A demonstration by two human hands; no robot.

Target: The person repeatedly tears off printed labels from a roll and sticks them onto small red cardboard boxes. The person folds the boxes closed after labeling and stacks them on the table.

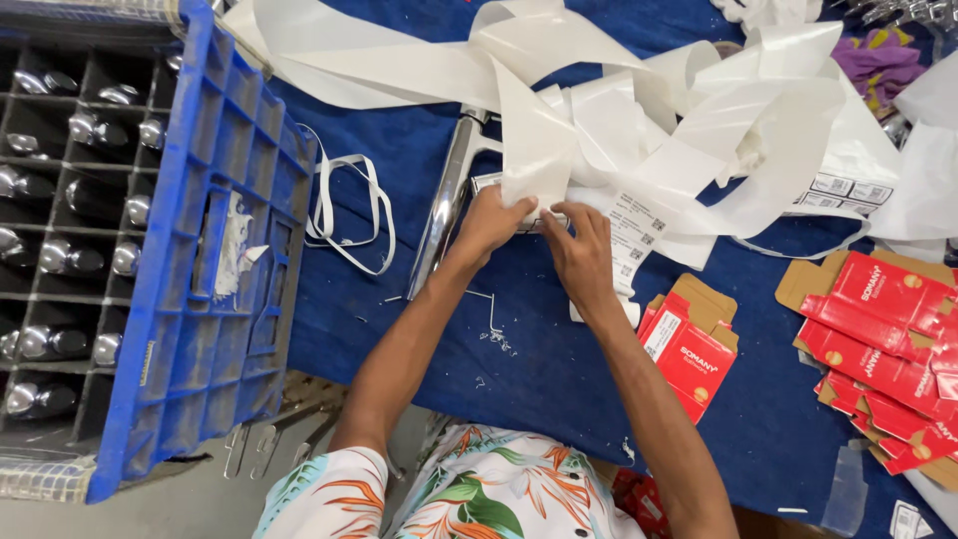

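A blue cloth-covered table [559,369] spreads under my arms, and at its left stands a big blue plastic crate [215,260] whose dark compartments hold rows of shiny chrome fittings [60,260]. Across the top of the table lies a tangled heap of wide white backing strips [689,110], some carrying small printed labels [639,225]. To the right sits a pile of flattened red cartons [878,319], with one more red carton [689,344] just beside my right forearm. In the middle lies a chrome tap [449,195], its long spout running toward me and its body hidden under the strip and my fingers. A thin loop of white strip [349,215] lies between the tap and the crate. My left hand [491,225] is closed around the tap body, fingers curled over it. My right hand [579,250] pinches the end of a white strip against the tap, fingertips pressed together just beside my left.
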